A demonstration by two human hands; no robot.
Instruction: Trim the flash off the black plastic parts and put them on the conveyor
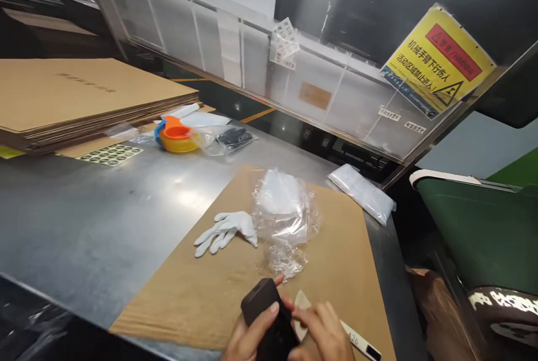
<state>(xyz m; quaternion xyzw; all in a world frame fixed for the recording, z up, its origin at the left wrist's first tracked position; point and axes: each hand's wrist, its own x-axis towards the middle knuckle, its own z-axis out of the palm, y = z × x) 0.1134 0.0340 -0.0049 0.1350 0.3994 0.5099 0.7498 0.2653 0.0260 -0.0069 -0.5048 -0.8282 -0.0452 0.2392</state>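
Observation:
At the bottom of the view my left hand (251, 334) is wrapped round a black box-like object (269, 316). My right hand (321, 330) is at its right side, fingers closed by a pale pointed piece (301, 306); what they pinch is hard to make out. A white strip (360, 343) with dark marks and a black end shows right of that hand. Brown cardboard (336, 243) lies beneath. Beyond the hands are a crumpled clear plastic bag (288, 260), a clear bag with white contents (281, 198) and a white glove (229, 229).
Stacked cardboard (92, 89), a sticker sheet (110, 154), orange and yellow tape rolls (179, 137) and a bagged black item (234, 137) are at the back left. A white packet (362, 193) lies right. A green conveyor (483, 226) stands beyond, with a yellow warning sign (441, 61) above.

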